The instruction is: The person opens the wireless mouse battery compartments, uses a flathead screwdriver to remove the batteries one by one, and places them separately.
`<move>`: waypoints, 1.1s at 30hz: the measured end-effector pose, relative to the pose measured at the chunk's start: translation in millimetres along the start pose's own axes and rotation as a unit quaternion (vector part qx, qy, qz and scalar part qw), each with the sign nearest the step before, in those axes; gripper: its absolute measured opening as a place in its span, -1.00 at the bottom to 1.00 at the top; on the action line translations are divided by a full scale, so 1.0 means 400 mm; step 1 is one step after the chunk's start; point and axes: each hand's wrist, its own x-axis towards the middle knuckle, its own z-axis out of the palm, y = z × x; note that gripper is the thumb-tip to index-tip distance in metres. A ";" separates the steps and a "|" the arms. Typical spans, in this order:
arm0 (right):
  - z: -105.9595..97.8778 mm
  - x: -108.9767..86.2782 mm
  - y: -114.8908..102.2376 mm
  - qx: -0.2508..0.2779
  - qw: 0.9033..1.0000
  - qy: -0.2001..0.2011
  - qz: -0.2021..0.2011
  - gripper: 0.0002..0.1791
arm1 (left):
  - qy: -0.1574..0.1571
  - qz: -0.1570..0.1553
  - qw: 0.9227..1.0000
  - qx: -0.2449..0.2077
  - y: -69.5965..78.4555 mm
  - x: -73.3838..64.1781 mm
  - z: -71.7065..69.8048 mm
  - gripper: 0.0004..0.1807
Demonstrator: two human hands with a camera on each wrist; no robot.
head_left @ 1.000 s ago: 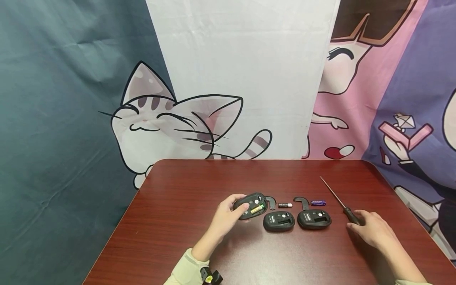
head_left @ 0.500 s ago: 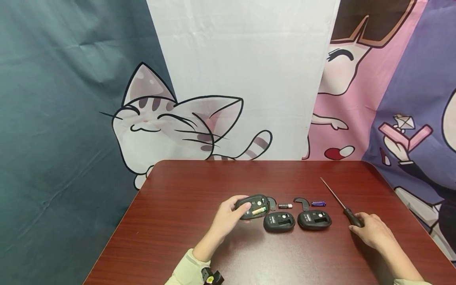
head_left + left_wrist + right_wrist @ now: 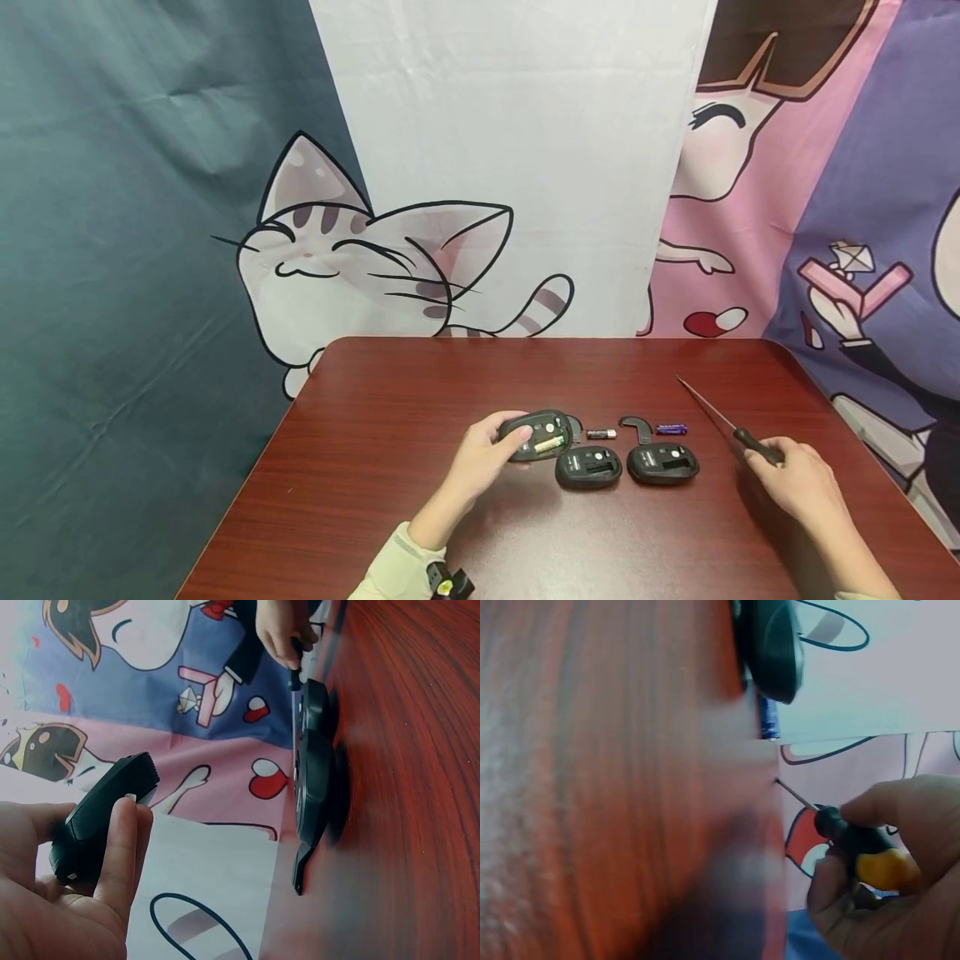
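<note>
My left hand (image 3: 483,454) grips a black computer mouse (image 3: 531,425), underside turned up, its battery slot bare with a battery (image 3: 550,444) inside. In the left wrist view the held mouse (image 3: 105,814) is off the table, fingers and thumb round its sides. My right hand (image 3: 801,482) holds a screwdriver (image 3: 759,446) by its black handle, the thin shaft pointing away to the far left. A yellow part of that handle (image 3: 881,870) shows in the right wrist view. Two more mice, a middle one (image 3: 588,468) and a right one (image 3: 663,463), lie underside up between my hands.
Behind the mice lie a dark battery (image 3: 601,434), a purple battery (image 3: 671,430) and a curved black cover (image 3: 637,429). Another cover (image 3: 576,429) is partly hidden by the held mouse. The reddish-brown table (image 3: 405,375) ends at a printed cloth backdrop (image 3: 525,167).
My right hand has closed round the screwdriver's handle and drawn it slightly right and up, turning the shaft a little. My left hand has shifted slightly right with the mouse.
</note>
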 end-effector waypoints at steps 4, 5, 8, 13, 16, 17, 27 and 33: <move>-0.017 -0.005 -0.012 0.015 0.998 0.067 0.003 -0.57 | -0.002 0.001 1.000 -0.004 0.000 0.002 0.002 -0.59; -0.022 -0.006 -0.016 0.020 0.996 0.081 0.006 -0.58 | -0.002 0.001 1.000 -0.005 -0.001 0.002 0.002 -0.59; -0.039 -0.013 -0.032 0.040 0.991 0.123 0.024 -0.58 | -0.004 0.002 1.000 -0.006 -0.001 0.002 0.003 -0.59; -0.077 -0.031 -0.068 0.144 0.970 0.169 0.098 -0.65 | -0.004 0.003 1.000 -0.005 0.001 0.001 0.003 -0.59; -0.101 -0.038 -0.097 0.316 0.925 0.174 0.117 -0.76 | -0.003 0.003 1.000 -0.003 0.003 0.000 0.003 -0.59; -0.109 -0.039 -0.107 0.377 0.902 0.176 0.114 -0.78 | -0.003 0.003 1.000 -0.003 0.004 0.000 0.003 -0.59; -0.148 -0.054 -0.174 0.720 0.671 0.172 -0.046 -0.75 | -0.005 0.005 1.000 -0.002 0.011 -0.004 0.008 -0.60; -0.161 -0.070 -0.189 0.768 0.623 0.108 -0.099 -0.65 | -0.009 0.010 1.000 -0.007 0.014 -0.004 0.011 -0.60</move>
